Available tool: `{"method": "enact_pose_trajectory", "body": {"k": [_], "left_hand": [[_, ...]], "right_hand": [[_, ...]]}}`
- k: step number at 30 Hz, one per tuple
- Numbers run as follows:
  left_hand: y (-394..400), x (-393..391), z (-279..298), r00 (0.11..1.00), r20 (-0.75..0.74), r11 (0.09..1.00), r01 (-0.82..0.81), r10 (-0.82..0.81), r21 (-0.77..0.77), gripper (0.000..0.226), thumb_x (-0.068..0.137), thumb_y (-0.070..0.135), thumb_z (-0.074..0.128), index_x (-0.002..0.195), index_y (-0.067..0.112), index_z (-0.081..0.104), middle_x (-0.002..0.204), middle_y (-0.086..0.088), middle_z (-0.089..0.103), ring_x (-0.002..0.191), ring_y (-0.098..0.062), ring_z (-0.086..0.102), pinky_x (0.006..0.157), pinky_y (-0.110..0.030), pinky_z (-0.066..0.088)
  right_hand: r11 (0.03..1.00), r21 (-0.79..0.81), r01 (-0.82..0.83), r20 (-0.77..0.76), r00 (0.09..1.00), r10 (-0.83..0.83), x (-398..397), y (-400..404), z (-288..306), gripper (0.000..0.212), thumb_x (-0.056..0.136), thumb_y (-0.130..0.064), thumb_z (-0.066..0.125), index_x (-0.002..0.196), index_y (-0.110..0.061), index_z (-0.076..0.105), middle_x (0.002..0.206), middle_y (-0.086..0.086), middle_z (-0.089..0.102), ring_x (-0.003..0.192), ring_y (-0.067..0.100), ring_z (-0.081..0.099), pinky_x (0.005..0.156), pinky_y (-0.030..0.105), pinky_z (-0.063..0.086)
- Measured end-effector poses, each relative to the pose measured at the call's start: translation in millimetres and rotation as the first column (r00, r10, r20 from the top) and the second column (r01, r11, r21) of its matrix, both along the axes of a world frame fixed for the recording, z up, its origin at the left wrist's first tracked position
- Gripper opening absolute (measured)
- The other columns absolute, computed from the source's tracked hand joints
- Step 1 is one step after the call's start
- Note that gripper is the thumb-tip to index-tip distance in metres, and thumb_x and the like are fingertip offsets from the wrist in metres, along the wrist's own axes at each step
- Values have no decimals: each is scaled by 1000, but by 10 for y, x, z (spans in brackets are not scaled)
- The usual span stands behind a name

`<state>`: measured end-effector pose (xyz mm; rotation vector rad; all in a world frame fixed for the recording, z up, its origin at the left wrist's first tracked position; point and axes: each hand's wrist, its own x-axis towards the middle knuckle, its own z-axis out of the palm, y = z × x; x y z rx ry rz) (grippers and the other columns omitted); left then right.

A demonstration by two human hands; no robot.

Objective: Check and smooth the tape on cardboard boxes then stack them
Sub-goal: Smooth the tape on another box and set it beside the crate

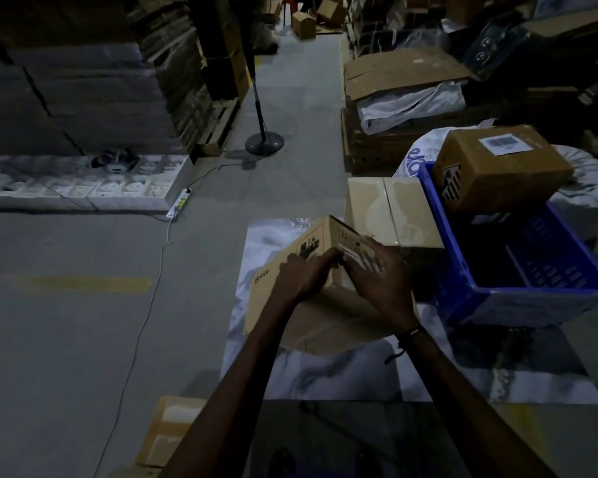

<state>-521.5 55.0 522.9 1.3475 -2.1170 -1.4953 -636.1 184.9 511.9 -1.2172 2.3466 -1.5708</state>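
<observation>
Two hands meet on my tilted Pico box (273, 288), resting on the marbled sheet (325, 370). Left hand (304, 276) curls over its top edge to steady it. Right hand (377, 277) presses straight fingers (366, 260) flat, apparently smoothing tape.

"PICO" printed on the side of the cardboard box (273, 291); label (501, 143) on the crate's box (497, 167) too blurred to read.

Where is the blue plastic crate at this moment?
In the head view the blue crate sits right of centre, beside the taped box, with a labelled box resting on its far rim.
</observation>
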Motion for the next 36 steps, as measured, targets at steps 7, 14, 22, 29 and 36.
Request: {"method": "enact_pose_trajectory", "body": {"k": [7, 14, 22, 29, 36], "left_hand": [[-119, 251, 133, 997, -70, 996, -5, 12, 89, 55, 68, 68, 55, 100, 27, 71, 107, 0, 70, 92, -21, 63, 71, -32, 44], [-186, 374, -81, 966, -255, 959, 24, 51, 283, 51, 87, 57, 55, 120, 21, 71, 115, -1, 74, 109, -22, 68, 93, -35, 53], [-230, 471, -303, 991, -132, 999, 23, -17, 43, 36, 105, 38, 51, 114, 9, 72, 97, -3, 73, 87, -21, 67, 80, -35, 54], [-131, 399, -308, 993, -108, 950, -86, 56, -300, 50, 89, 38, 75, 133, 17, 64, 127, 0, 69, 107, -12, 64, 86, -21, 50], [56, 59, -228, 989, 28, 723, 123, -142, -680, 38, 86, 49, 67, 120, 35, 73, 139, 4, 62, 130, -18, 53, 106, -43, 39]], "right_hand": [[977, 203, 71, 120, 988, -97, -219, 117, -376, 60, 88, -80, 52, 129, -37, 59, 134, -11, 61, 128, 16, 54, 114, 54, 39], [961, 257, 106, 18, 993, -114, -195, 47, -346, 63, 87, -79, 54, 133, -36, 60, 145, -11, 56, 133, 16, 52, 110, 47, 46], [966, 240, 93, -11, 996, -93, -173, 25, -305, 55, 86, -51, 77, 129, -20, 67, 137, -1, 65, 127, 7, 56, 115, 38, 39], [926, 357, 125, -161, 984, -71, -251, -10, -451, 49, 88, -66, 61, 121, -31, 71, 144, -8, 59, 143, 16, 44, 119, 60, 27], [918, 385, 95, -178, 984, -27, -238, 0, -532, 57, 93, -72, 43, 123, -33, 71, 141, -10, 62, 142, 18, 46, 124, 60, 11]]}}
